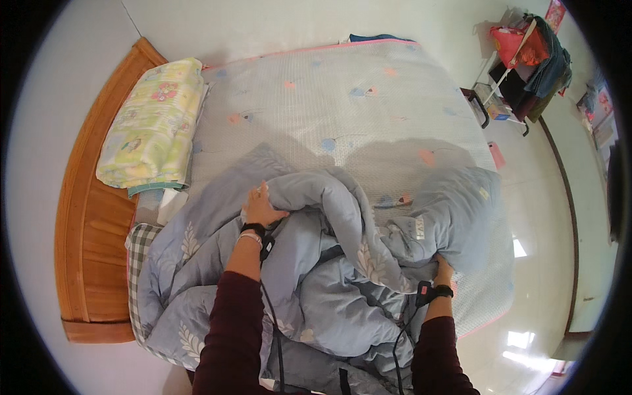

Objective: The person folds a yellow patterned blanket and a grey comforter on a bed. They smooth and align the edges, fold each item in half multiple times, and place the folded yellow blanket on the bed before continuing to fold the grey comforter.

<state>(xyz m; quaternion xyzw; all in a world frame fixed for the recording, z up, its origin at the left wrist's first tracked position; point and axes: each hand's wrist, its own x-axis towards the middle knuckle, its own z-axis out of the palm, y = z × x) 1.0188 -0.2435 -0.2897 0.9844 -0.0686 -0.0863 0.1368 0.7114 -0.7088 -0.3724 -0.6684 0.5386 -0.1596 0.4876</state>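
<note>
A bulky grey quilt (336, 289) with pale leaf prints lies bunched over the near half of the bed. My left hand (262, 207) rests on its upper folds, with the thumb held away from the other fingers. At the quilt's right part, my right hand (444, 268) is closed on the fabric beneath a puffed-up section; most of its fingertips are hidden in the folds. Both wrists wear black bands with small boxes and cables.
A light patterned mat (289, 112) covers the bed. A folded yellow quilt (155, 125) lies by the wooden headboard (95, 243), and a checked pillow (139, 247) is partly covered nearby. Right of the bed stands a rack (503, 82) hung with clothes, on a shiny floor (540, 217).
</note>
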